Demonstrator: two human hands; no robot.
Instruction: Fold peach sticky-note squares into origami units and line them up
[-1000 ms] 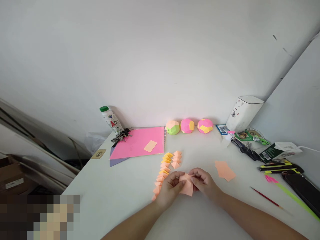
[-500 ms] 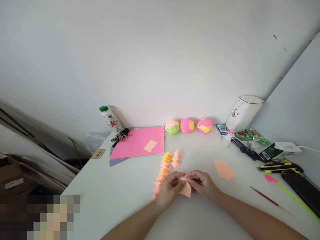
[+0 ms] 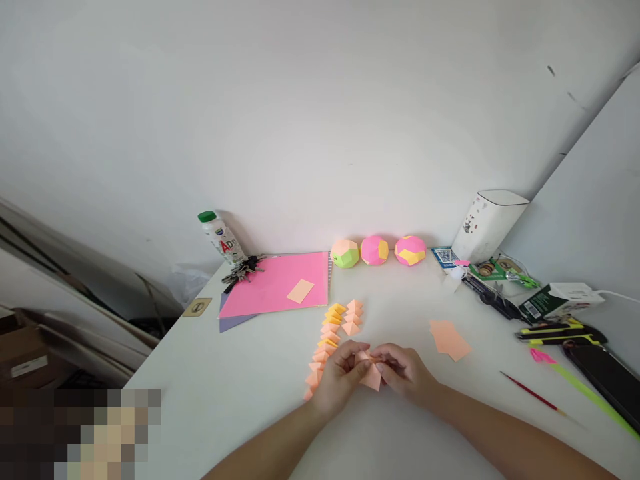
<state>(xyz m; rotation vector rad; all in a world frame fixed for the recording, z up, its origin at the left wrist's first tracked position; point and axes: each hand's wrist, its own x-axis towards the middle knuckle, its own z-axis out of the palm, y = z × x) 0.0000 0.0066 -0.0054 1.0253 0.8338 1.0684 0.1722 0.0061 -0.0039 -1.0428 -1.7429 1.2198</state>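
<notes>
Between my two hands is a peach sheet of paper (image 3: 371, 379), partly folded, its lower corner pointing toward me. My left hand (image 3: 341, 377) pinches its left side between thumb and fingers. On the other side my right hand (image 3: 406, 375) has its thumb and fingertips closed on the upper right edge; the fingertips are partly hidden. Just left of my hands runs a row of folded peach and orange paper pieces (image 3: 327, 339), with a shorter row of peach pieces (image 3: 353, 317) beside it. Some loose peach sheets (image 3: 450, 341) lie to the right.
Three paper balls (image 3: 375, 251) stand along the wall. Pink paper (image 3: 273, 283), keys (image 3: 243, 269) and a bottle (image 3: 223, 238) are at back left. To the right lie a thin brush (image 3: 533, 388), a utility knife (image 3: 560, 333), a box (image 3: 560, 300) and a white container (image 3: 489, 225).
The peach paper has turned slightly and its lower corner has drawn up a little. My right thumb and fingers have shifted along its right edge; the left hand is nearly still.
</notes>
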